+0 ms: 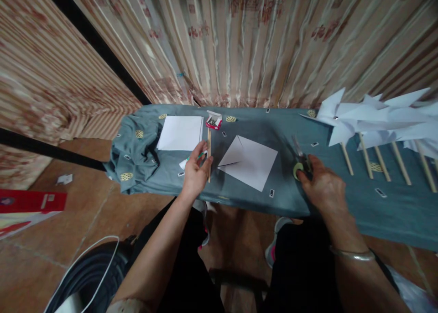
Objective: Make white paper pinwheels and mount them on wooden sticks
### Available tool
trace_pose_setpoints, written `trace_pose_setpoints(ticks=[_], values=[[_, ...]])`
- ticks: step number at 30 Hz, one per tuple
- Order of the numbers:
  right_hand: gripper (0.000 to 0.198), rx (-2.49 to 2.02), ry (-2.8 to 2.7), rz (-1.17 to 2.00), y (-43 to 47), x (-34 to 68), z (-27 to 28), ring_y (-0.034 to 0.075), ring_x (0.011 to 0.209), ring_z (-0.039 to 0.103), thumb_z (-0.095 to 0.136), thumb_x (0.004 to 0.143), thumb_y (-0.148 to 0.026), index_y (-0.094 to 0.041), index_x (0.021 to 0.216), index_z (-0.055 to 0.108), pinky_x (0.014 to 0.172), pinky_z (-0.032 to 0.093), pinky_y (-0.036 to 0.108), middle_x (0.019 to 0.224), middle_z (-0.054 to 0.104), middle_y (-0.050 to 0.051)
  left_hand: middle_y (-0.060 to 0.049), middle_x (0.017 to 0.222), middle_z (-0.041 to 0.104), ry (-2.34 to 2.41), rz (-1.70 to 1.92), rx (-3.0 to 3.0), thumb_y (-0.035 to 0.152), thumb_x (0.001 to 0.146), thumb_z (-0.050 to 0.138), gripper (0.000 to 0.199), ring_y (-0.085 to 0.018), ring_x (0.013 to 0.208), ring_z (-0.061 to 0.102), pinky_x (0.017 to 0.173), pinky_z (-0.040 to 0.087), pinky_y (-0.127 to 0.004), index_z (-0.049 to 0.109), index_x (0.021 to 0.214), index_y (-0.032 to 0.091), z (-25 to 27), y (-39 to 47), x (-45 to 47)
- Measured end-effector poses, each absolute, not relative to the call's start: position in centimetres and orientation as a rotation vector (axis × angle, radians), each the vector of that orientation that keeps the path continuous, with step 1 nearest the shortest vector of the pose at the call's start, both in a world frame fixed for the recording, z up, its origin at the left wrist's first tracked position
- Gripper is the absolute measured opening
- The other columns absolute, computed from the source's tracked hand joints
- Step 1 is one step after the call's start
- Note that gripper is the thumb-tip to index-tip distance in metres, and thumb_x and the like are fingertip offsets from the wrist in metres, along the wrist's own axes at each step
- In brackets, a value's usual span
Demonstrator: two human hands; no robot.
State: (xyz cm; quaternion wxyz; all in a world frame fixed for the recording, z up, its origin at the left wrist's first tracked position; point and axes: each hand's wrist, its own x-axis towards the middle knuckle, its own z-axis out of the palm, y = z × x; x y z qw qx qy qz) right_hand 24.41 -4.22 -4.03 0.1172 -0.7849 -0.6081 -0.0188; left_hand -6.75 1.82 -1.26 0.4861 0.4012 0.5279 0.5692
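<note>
My left hand (195, 174) has its thumb across two thin wooden sticks (209, 167), with its fingers on their other side. A small white thing with a green strip (185, 162) lies partly hidden behind that hand. In my right hand (323, 185) is a pair of scissors (298, 167) with light green handles; the blades point away from me and are slightly blurred. Between my hands a square sheet of white paper (255, 162) lies flat, with slits running in from two of its corners.
A stack of white paper (180, 133) and a small red and white box of metal pins (214, 120) lie at the back left. Several white paper pinwheels (337, 117) on wooden sticks rest at the right. Teal cloth (236, 203) covers the narrow table; a curtain (239, 44) hangs behind.
</note>
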Motion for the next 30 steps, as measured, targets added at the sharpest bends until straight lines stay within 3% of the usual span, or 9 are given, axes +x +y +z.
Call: trace_pose_setpoints(ticks=[4,9,13,17,19,21,24,30], values=[[0.059,-2.345,-1.742,-0.103,-4.2,24.0,-4.0,0.037,0.076,0.069,0.048,0.091,-0.041,-0.007,0.139,0.053,0.068,0.051,0.046,0.088,0.071,0.021,-0.009,0.123,0.068,1.609,1.231,1.476,0.016,0.067,0.077,0.039,-0.029,0.130,0.051,0.116,0.032,-0.039,0.073,0.106,0.024,-1.6,2.9,-11.5],[0.058,-2.355,-1.731,-0.067,-4.3,23.6,-3.9,0.038,0.082,0.070,0.048,0.092,-0.038,-0.004,0.139,0.051,0.072,0.052,0.046,0.096,0.073,0.023,-0.015,0.110,0.071,1.810,0.741,1.878,0.025,0.075,0.066,0.030,-0.037,0.112,0.057,0.105,0.041,-0.051,0.073,0.103,0.018,-2.8,3.6,-14.3],[0.050,-2.267,-1.726,-0.033,-4.4,23.5,-3.6,0.039,0.097,0.069,0.049,0.093,-0.037,-0.007,0.132,0.058,0.080,0.053,0.047,0.111,0.071,0.025,-0.013,0.097,0.071,1.867,0.696,1.975,0.028,0.078,0.062,0.029,-0.033,0.101,0.061,0.096,0.045,-0.043,0.073,0.103,0.018,-3.1,3.6,-14.9],[0.046,-2.014,-1.617,-0.055,-4.4,22.4,-2.9,0.038,0.116,0.062,0.051,0.094,-0.041,-0.011,0.127,0.062,0.095,0.049,0.051,0.124,0.067,0.024,-0.008,0.096,0.071,1.742,0.995,1.737,0.041,0.078,0.066,0.036,-0.023,0.083,0.062,0.082,0.048,-0.035,0.074,0.105,0.018,-1.8,2.7,-13.4],[0.045,-1.826,-1.526,0.123,-4.7,21.0,-2.6,0.034,0.108,0.066,0.057,0.090,-0.047,-0.017,0.123,0.064,0.095,0.051,0.050,0.117,0.071,0.018,-0.006,0.088,0.070,1.478,1.042,1.496,0.050,0.073,0.072,0.048,-0.017,0.069,0.058,0.071,0.048,-0.031,0.074,0.105,0.014,-0.9,1.5,-11.3],[0.049,-1.633,-1.451,0.565,-5.2,19.3,-2.3,0.027,0.090,0.071,0.066,0.085,-0.052,-0.022,0.124,0.064,0.085,0.056,0.044,0.111,0.073,0.012,-0.003,0.075,0.067,1.231,0.886,1.336,0.052,0.073,0.073,0.052,-0.014,0.064,0.054,0.063,0.046,-0.028,0.074,0.105,0.012,-0.1,-0.1,-8.6],[0.059,-1.233,-1.274,1.260,-5.9,16.9,-2.1,0.022,0.085,0.072,0.072,0.080,-0.052,-0.026,0.131,0.059,0.074,0.059,0.035,0.112,0.074,0.010,-0.002,0.071,0.065,0.984,0.665,1.229,0.053,0.075,0.073,0.051,-0.012,0.062,0.053,0.060,0.044,-0.025,0.075,0.105,0.012,0.2,-2.3,-4.8],[0.034,-1.216,-1.008,1.463,-5.6,16.7,-1.7,0.014,0.060,0.066,0.083,0.071,-0.042,-0.024,0.098,0.071,0.056,0.055,0.026,0.082,0.075,0.002,-0.002,0.075,0.065,0.916,0.605,1.084,0.049,0.072,0.077,0.052,-0.012,0.064,0.054,0.060,0.043,-0.023,0.072,0.108,0.012,-1.1,-3.2,-2.6]])
